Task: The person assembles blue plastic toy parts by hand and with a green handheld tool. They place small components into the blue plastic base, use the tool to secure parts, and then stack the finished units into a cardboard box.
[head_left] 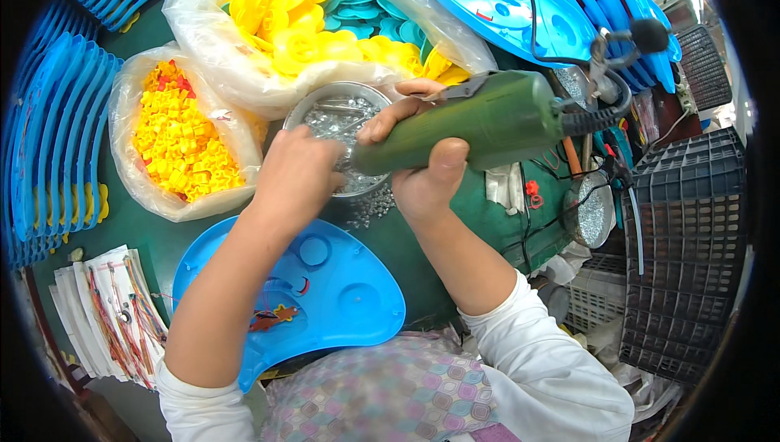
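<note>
Green cylindrical corded screwdriver [479, 121]

Right hand [422, 170] gripping green electric screwdriver [479, 121]; left hand [296, 170] in screw bowl [345, 109]

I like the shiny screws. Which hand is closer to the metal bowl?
Left. The left hand reaches over the metal bowl of screws, at its rim. The right hand holds the green power screwdriver beside the bowl.

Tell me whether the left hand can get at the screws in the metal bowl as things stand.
Probably yes: the left hand is already over the rim of the metal bowl, fingers down among the screws. The green power screwdriver in the right hand lies alongside, not across.
</note>
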A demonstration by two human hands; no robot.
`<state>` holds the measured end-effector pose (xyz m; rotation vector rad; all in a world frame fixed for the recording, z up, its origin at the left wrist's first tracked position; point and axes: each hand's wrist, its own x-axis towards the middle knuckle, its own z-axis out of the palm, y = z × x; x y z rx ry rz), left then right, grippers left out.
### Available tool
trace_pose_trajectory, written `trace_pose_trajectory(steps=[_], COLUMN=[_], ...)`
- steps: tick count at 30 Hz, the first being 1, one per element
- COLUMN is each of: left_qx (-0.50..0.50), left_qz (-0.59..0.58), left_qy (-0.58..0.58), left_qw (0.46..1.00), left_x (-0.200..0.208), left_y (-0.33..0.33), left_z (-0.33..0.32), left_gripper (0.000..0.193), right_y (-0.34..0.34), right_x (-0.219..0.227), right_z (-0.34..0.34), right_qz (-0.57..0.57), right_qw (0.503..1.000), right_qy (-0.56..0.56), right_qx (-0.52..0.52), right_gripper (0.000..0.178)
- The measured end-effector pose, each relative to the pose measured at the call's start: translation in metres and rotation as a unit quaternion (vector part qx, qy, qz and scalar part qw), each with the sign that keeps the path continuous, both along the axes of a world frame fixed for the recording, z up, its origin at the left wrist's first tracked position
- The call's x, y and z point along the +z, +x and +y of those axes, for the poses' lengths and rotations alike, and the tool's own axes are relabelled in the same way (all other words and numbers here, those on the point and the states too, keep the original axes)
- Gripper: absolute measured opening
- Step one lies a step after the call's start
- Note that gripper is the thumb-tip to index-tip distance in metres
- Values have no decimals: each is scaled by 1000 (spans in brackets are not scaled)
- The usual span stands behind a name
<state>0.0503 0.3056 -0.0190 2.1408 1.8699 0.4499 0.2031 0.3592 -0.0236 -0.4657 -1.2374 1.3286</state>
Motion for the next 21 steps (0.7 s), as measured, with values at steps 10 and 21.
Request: trace_pose_trajectory(steps=[10,21], left_qx=[-12,101], left_qz=[-114,-266], left_qy=[172,111], left_qw=[978,952], left_x=[-15,15], left_y=[-2,-22], left_z=[-14,-104], left_gripper=[12,26], right_y=[17,-14], right_x=[28,38], right_z=[-6,-46], right_qz=[76,207], right_qw=[997,964], right_qy=[29,-17], right_qx=[5,166], right_gripper=[102,107])
